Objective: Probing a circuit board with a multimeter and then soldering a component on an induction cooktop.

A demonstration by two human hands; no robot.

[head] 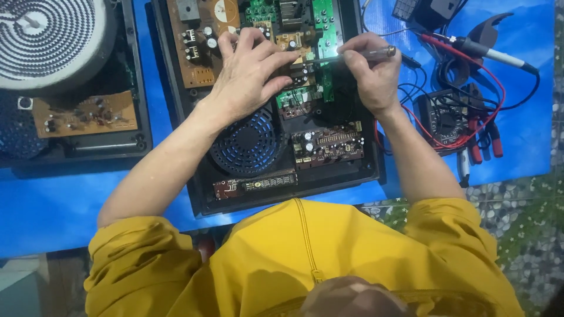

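- The left hand (247,73) lies flat, fingers spread, on the circuit boards (294,53) inside an opened black appliance case (200,194), holding nothing that shows.
- The right hand (373,73) is closed around a screwdriver (358,56), whose tip points toward 9 o'clock and meets the boards just beside the left fingertips.
- At 6 o'clock from the left hand sits a round black fan (249,144); at 3 o'clock from the fan, a small brown board (326,144).
- At 3 o'clock from the right hand, on the blue table (59,205), lie a multimeter (446,120) and red-handled pliers (484,138).
- At 9 o'clock, a 2nd opened unit shows a coil (47,35).
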